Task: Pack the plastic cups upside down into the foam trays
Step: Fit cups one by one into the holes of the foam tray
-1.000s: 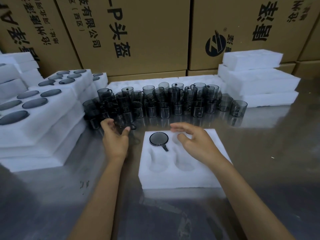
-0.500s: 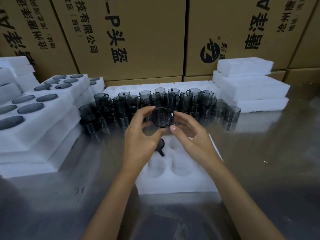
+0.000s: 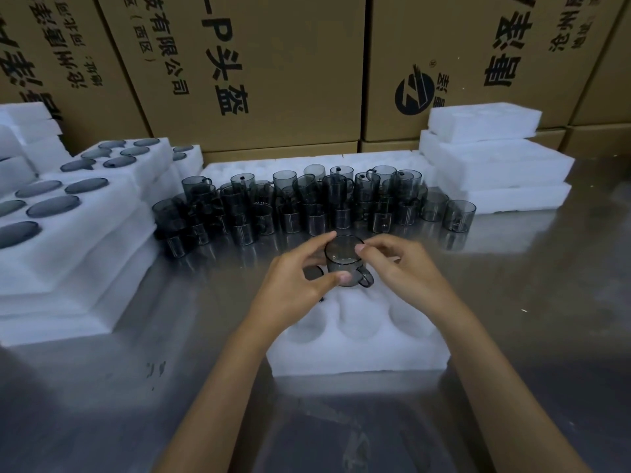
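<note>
Nearest lies the white six-pocket foam tray (image 3: 358, 349), its front pockets empty. Just above its far row, the left hand (image 3: 290, 288) and right hand (image 3: 403, 268) pinch one smoky grey handled plastic cup (image 3: 345, 261), fingertips closed on its wall. Best keep the base up, turn the handle toward the pocket's slot and press evenly; beyond wait the loose grey cups (image 3: 307, 206).
</note>
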